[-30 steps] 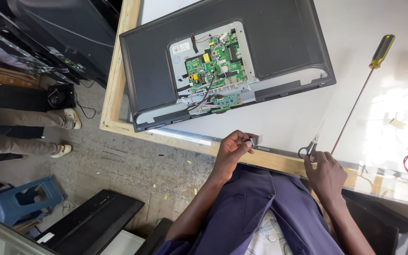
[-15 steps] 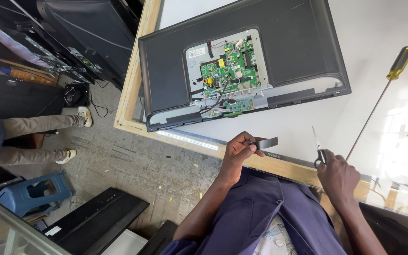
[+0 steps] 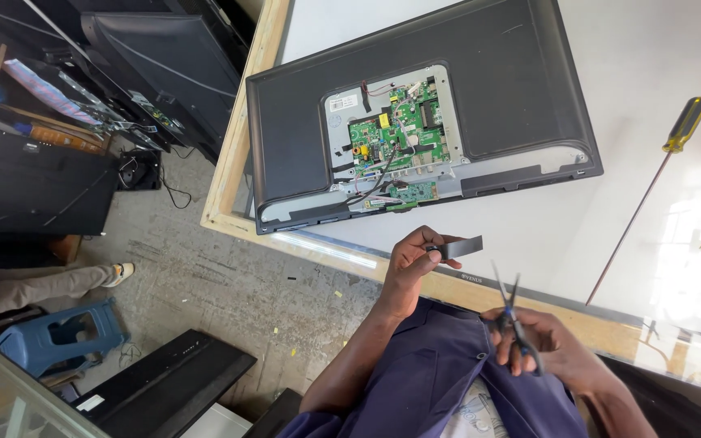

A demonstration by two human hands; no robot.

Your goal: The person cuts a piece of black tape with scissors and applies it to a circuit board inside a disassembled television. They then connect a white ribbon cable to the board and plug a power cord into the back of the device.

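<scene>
Black tape makes up the short strip [image 3: 462, 246] pinched between thumb and fingers of the left hand [image 3: 412, 264], which is closed on one end so that the rest of the strip sticks out flat over the near wooden edge of the workbench [image 3: 229, 174]. Just beside it, lower and nearer the body, the right hand [image 3: 547, 350] has its fingers through the handles of a pair of scissors [image 3: 509, 307]; the hand is clamped on the handles and the blades point up toward the strip, standing slightly apart at the tips and not touching the tape. Both forearms come out of purple sleeves.

Farther back on the white bench top lies a flat television [image 3: 423, 113] face down, its black rear cover off in the middle so that a green circuit board [image 3: 391, 134] and its wires show. Toward the right edge of the bench lies a long screwdriver [image 3: 651, 178] with a yellow and black handle, well apart from both hands.

Off the left edge of the bench, down on the concrete floor, stand a blue plastic stool [image 3: 50, 337] and several more dark flat screens [image 3: 164, 65], and another person's trouser leg and shoe [image 3: 83, 280] reach in from the left
</scene>
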